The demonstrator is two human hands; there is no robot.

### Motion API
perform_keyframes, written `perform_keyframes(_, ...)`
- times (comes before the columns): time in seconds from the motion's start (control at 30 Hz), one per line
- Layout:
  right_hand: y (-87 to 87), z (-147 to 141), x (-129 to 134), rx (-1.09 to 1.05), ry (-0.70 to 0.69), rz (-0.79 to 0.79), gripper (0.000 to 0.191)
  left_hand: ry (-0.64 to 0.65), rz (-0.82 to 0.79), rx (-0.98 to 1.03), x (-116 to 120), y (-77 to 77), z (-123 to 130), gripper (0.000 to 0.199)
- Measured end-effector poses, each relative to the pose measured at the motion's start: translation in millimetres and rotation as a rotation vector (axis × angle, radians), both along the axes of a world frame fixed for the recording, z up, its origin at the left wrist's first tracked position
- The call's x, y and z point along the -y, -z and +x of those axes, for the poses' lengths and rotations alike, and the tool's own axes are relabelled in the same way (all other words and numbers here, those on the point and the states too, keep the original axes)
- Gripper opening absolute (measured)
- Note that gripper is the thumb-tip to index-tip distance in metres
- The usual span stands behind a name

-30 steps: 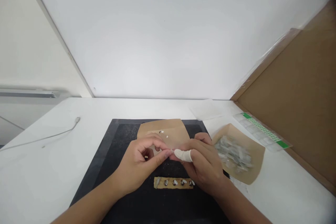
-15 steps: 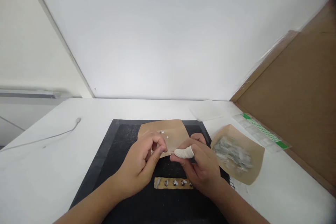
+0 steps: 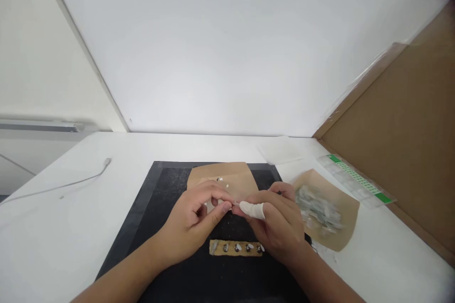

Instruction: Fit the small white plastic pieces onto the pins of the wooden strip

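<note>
My left hand [image 3: 197, 220] is closed in a pinch, its thumb and forefinger meeting the fingertips of my right hand over the black mat. My right hand [image 3: 275, 220] is closed too, with a white finger cover [image 3: 253, 209] on one finger. Something tiny and pale lies between the fingertips, too small to make out. Nearer to me, a tan strip [image 3: 231, 252] bears several small shiny metal pieces with white bits on them. Behind the hands, a brown paper [image 3: 223, 170] holds a few tiny white pieces [image 3: 220, 179].
On the right lies a brown paper [image 3: 346, 199] with a pile of clear plastic pieces [image 3: 320, 208]. Beyond it is a clear case [image 3: 359, 180] with green labels. A white sheet [image 3: 280, 150] lies at the back, a cable [image 3: 81, 181] at the left. Cardboard [image 3: 401, 128] stands at right.
My left hand has moved right, and its fingertips now meet those of my right hand, where a gap was before. My right hand has shifted slightly right, uncovering the strip's right end.
</note>
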State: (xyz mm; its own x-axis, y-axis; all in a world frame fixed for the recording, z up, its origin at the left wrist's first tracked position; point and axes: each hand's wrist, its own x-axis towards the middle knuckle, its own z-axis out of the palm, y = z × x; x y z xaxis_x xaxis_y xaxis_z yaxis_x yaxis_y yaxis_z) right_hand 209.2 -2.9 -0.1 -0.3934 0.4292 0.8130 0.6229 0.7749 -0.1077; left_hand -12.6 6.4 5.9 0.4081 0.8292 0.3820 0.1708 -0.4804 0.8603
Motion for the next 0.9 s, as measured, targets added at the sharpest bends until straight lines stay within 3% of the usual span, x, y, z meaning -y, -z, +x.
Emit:
perform_keyframes(0.23, -2.4, 3, 4, 0.036, 0.004, 0.035, 0.026, 0.033, -0.117, 0.152, 6, -2.1, 3, 0.017)
perform_keyframes(0.53, -0.1, 0, 5, -0.016, -0.054, 0.047, 0.024, 0.047, -0.374, 0.367, 6, 9.3, 5, 0.006)
perform_keyframes(0.9, -1.0, -3, 8, -0.046, -0.064, 0.040, 0.024, 0.124, -0.419, 0.407, 7, 5.2, 8, 0.006)
